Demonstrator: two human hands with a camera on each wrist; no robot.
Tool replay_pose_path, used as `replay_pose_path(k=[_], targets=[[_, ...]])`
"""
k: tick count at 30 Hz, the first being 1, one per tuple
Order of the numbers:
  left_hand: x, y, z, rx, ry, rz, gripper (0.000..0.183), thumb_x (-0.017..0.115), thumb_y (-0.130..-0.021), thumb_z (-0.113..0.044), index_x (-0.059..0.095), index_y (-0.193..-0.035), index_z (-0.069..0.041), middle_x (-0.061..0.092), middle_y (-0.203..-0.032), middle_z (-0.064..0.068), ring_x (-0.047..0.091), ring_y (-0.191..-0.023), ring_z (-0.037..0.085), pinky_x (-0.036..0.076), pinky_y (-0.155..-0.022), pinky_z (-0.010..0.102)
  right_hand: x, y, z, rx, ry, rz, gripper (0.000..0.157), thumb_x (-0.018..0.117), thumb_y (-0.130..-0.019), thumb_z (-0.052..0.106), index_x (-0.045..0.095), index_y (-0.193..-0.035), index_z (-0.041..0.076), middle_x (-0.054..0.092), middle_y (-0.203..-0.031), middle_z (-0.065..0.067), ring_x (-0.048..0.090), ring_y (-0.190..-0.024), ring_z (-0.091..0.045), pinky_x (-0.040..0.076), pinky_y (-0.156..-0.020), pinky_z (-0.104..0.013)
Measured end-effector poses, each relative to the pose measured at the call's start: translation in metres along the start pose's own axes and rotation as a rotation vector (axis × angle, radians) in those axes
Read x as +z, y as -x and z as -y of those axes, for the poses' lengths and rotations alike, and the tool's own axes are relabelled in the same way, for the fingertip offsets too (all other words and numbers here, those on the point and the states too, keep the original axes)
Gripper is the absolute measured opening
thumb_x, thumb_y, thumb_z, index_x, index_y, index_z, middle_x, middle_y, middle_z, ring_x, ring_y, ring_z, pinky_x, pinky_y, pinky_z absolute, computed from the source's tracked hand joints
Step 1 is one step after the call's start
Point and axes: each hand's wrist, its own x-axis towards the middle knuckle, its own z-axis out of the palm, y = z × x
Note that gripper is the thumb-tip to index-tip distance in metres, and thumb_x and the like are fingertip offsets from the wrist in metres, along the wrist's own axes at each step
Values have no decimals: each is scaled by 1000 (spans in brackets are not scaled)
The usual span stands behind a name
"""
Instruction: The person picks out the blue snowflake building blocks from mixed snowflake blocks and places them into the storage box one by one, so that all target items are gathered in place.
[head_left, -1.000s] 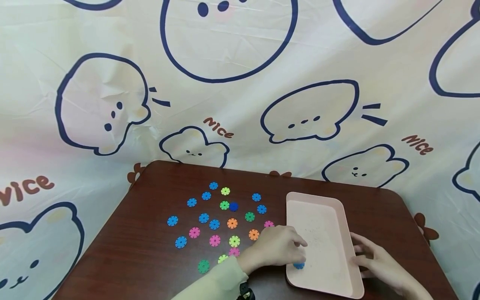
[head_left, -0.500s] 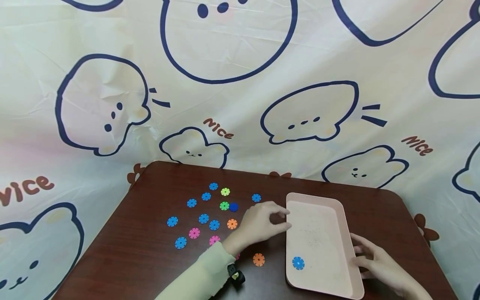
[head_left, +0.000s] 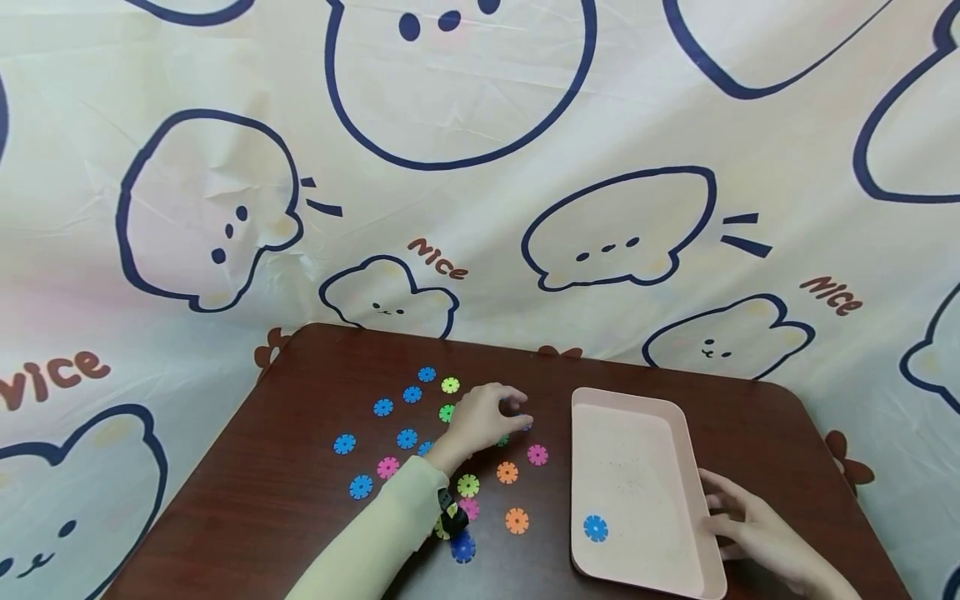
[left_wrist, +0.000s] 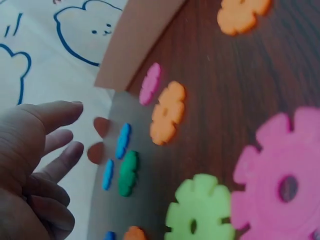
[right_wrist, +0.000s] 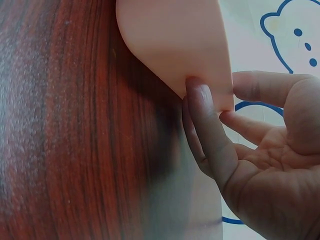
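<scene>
Over the scattered discs in the head view is my left hand (head_left: 480, 419), thumb and fingers spread apart with nothing between them. A dark green notched disc (left_wrist: 128, 173) and blue notched discs (left_wrist: 123, 141) lie near its fingertips in the left wrist view. One blue disc (head_left: 596, 528) lies flat inside the pale pink tray (head_left: 633, 402), near its front left corner. My right hand (head_left: 757, 521) holds the tray's right side. In the right wrist view its thumb and fingers close on the tray's wall (right_wrist: 175, 45) near the rim.
Several more notched discs lie loose on the brown table (head_left: 247, 533), among them orange (head_left: 517, 521), pink (head_left: 537, 455), lime (head_left: 468, 486) and dark blue (head_left: 463, 547). The left forearm covers part of them. A printed cloth (head_left: 480, 208) hangs behind the table.
My left hand leaves the blue disc in the tray, then moves left and back over the discs. The right hand and tray stay in place.
</scene>
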Motion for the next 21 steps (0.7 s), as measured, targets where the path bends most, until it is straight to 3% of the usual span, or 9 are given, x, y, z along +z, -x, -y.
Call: replay_pose_path(k=[7, 21], targets=[[7, -4, 10, -101, -55, 75, 33, 84, -89, -36, 79, -116, -17, 70, -98, -4, 63, -85, 11, 52, -69, 33, 1, 0, 0, 4, -2, -2, 82, 66, -100, 10, 14, -161, -7, 58, -126, -24, 67, -105, -32, 60, -77, -50], [13, -10, 8, -186, -119, 79, 29, 86, -87, -39, 79, -108, -22, 64, -87, -10, 58, -75, 10, 49, -62, 32, 0, 0, 0, -6, -34, 20, 84, 65, -99, 8, 11, -161, -8, 61, -123, -21, 68, -104, -32, 60, -76, -51]])
